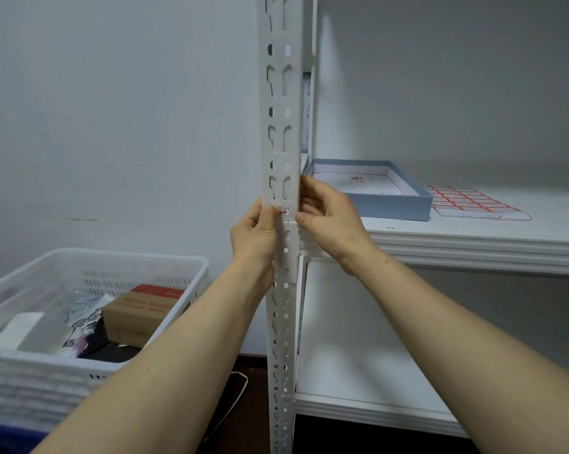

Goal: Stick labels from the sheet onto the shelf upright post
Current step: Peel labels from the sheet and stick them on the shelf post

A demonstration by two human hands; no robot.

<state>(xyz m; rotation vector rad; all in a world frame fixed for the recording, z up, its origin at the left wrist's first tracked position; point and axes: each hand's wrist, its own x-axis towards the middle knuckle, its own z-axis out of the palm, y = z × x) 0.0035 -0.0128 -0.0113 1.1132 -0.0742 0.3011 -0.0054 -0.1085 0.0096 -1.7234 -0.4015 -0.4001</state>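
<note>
label (284, 210) at frame centre on post (281, 126) | my left hand (255, 231) pinches its left end, right hand (329, 217) grips post | sheet (470, 201) right, on shelf (473, 234) | risk: uneven pressing may crease or skew label

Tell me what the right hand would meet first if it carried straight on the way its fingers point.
The upright post: the right hand points left, its fingertips seemingly touching the post's edge beside the red-edged label, though depth is unclear. Beyond the post is the left hand.
</note>
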